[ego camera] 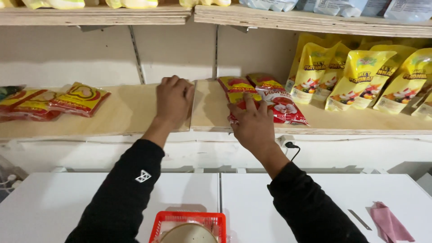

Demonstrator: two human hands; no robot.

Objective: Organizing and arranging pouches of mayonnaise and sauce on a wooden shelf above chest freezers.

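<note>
My right hand (252, 120) lay flat, fingers spread, on the near end of the red packets (263, 99), which sat side by side on the shelf (135, 114) directly under that palm and ran away from me toward the back wall. My left hand (173, 96) rested knuckles-up on the bare board just left of them, fingers curled under; whether it pinched anything I could not tell. To do this well, I judged that the right palm should press evenly so both packets slid together rather than fanning apart, and that the left hand should steady their left edge. The yellow pouches (360, 78) stood leaning well to the right of my right hand, so I had room on that side. More flat packets (54, 103) lay far left of my left hand.
</note>
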